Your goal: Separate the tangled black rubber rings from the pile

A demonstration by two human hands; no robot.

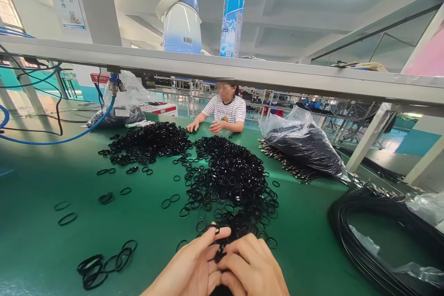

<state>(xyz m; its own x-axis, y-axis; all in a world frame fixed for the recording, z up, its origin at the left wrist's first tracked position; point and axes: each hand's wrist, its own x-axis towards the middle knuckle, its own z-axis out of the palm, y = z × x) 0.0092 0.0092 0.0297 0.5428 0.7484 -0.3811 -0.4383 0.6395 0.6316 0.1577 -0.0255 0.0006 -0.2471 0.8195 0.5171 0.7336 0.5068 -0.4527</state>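
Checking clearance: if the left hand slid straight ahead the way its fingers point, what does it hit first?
Probably the big pile of black rubber rings right ahead of the left hand; its fingertips already touch the near edge, though depth is unclear.

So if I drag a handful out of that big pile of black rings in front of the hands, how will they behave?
The black rings look thin and probably light and floppy. In the pile they overlap thickly, so a pull would likely bring tangled neighbours along. Loose ones lie flat on the green table, so rolling seems unlikely. Both the left hand and right hand pinch a few.

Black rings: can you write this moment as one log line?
left hand: pinching black rings | right hand: pinching same rings | ring pile: just ahead | table: green
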